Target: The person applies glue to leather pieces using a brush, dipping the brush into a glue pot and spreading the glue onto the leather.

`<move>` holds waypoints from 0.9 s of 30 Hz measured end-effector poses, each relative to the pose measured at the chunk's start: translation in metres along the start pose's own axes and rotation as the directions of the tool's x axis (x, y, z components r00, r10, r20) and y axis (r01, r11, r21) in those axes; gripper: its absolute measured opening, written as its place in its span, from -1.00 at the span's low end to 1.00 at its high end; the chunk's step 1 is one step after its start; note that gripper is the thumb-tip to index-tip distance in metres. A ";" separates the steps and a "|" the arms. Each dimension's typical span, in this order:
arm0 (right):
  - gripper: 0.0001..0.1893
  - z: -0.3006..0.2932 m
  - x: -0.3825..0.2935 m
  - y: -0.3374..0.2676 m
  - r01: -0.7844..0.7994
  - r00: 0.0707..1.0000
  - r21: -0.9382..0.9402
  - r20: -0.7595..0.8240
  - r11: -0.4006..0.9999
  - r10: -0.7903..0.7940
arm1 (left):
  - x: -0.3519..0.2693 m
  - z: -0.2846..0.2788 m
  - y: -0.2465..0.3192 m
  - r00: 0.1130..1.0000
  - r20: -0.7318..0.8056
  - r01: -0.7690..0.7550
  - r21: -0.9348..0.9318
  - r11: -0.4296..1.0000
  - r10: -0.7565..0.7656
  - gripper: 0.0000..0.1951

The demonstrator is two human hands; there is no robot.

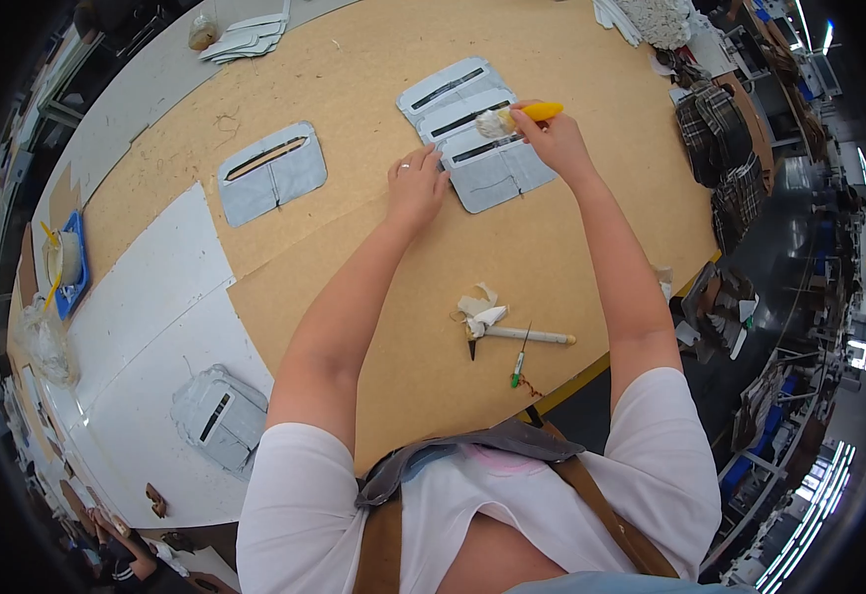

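Observation:
My right hand [557, 145] grips a yellow-handled brush [544, 111] with pale, whitish bristles. The brush is over several overlapping grey fabric panels [492, 178], each with a long dark slot. At the left edge of these panels, my left hand [416, 189] rests palm down with its fingertips at the border, holding nothing. A ring shows on one finger. Apart from the group, to the left, lies a single grey slotted panel [295, 178], through whose slot the tan board shows.
A hammer [529, 335] and a green-handled awl [518, 367] lie near the table's front edge. Grey slotted pieces [236, 438] are piled at lower left. A blue tray [76, 286] bears a tub [69, 256]. Pale strips [247, 37] lie at the far side.

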State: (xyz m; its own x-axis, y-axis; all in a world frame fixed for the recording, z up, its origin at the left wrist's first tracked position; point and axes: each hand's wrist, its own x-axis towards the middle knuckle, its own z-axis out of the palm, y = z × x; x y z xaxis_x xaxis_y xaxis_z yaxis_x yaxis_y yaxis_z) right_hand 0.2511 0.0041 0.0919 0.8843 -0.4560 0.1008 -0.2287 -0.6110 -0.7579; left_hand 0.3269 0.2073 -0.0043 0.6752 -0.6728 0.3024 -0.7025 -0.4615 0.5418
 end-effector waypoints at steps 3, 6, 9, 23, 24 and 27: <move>-0.71 0.021 0.029 -0.004 -0.107 0.991 0.266 0.102 0.958 0.083 | 0.008 0.012 -0.005 0.994 0.102 0.030 0.086 0.996 -0.038 -0.62; -0.69 0.037 0.048 0.004 -0.066 0.980 0.278 0.199 0.958 0.010 | 0.003 0.019 0.000 0.998 0.043 0.031 0.160 0.987 -0.039 -0.63; -0.69 0.045 0.061 0.011 0.021 0.971 0.272 0.226 0.962 -0.085 | 0.011 0.019 0.002 0.992 0.085 0.082 0.146 0.986 -0.095 -0.64; -0.68 0.058 0.053 -0.002 0.202 0.928 -0.032 0.325 0.979 -0.181 | 0.010 0.021 0.001 0.990 0.085 0.101 0.152 0.983 -0.115 -0.65; -0.67 0.055 0.059 0.006 0.216 0.950 -0.118 0.254 0.969 -0.180 | 0.010 0.020 0.001 0.989 0.086 0.105 0.153 0.983 -0.119 -0.65; -0.65 0.033 0.071 0.021 0.181 0.977 -0.260 0.154 0.949 -0.144 | 0.011 0.021 0.002 0.994 0.053 0.084 0.167 0.982 -0.094 -0.66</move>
State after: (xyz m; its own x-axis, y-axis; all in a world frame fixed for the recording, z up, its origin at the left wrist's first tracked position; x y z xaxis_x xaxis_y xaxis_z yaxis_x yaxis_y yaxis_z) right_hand 0.3229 -0.0198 0.0618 0.9601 -0.2578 0.1082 -0.1628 -0.8302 -0.5332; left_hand 0.3283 0.1874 -0.0163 0.7254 -0.6560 0.2085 -0.6710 -0.6065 0.4266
